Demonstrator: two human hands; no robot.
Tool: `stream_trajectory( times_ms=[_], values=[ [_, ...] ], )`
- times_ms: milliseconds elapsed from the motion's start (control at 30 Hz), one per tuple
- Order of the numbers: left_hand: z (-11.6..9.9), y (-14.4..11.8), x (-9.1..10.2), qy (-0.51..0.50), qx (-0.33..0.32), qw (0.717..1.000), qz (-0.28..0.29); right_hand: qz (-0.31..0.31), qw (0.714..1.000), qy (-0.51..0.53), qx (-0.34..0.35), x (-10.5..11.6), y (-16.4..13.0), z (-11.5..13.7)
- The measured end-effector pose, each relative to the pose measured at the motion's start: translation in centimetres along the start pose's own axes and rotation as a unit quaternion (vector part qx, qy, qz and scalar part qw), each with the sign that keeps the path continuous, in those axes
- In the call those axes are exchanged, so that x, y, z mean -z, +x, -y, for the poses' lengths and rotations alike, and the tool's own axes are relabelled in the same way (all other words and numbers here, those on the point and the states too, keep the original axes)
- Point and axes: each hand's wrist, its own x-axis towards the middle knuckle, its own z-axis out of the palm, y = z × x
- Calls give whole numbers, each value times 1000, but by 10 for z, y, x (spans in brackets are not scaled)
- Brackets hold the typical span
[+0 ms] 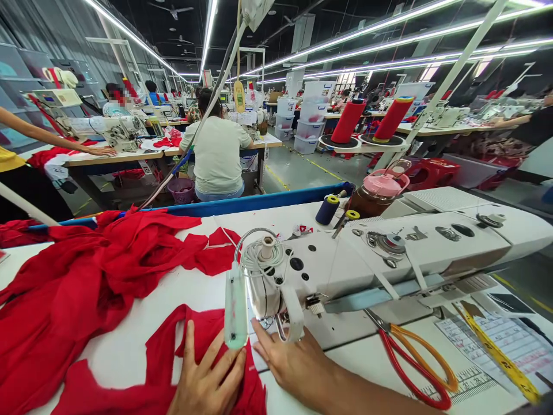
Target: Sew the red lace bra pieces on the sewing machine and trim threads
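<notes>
Red fabric pinned flat under left hand at sewing machine needle, right hand open beside it, seam apparently unfinished.

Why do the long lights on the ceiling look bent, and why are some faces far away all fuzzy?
In the head view, the wide lens curves straight things near the edges, so the light strips bow. One far face is blurred in blocks, and the distant room is soft. Up close, the hands, left and right, and the red cloth are sharp and evenly lit.
</notes>
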Motion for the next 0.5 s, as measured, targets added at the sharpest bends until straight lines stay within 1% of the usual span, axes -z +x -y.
stream_trajectory(
  times_ms=[67, 133, 200, 267, 367, 433, 500],
  values=[
    [0, 1, 0, -3, 0, 1000, 2, 0, 1000, 6, 14, 6, -12, -3],
    [-1, 2, 1, -6, 1, 1000, 8, -24, 999, 1, 33, 11, -19, -10],
    [-1, 3, 1, -8, 5, 1000, 10, -56, 996, -41, 55, 10, -18, -16],
    [-2, 3, 1, -9, 8, 1000, 7, -83, 991, -85, 69, 4, -9, -19],
    [-2, 3, 2, -9, 9, 1000, 9, -107, 987, -107, 53, -11, 6, -19],
    [-1, 2, 3, -6, 4, 1000, 21, -107, 988, -102, 44, -18, 11, -20],
    [0, 1, 3, -2, -5, 1000, 31, -98, 990, -86, 46, -18, 10, -24]
  ],
)
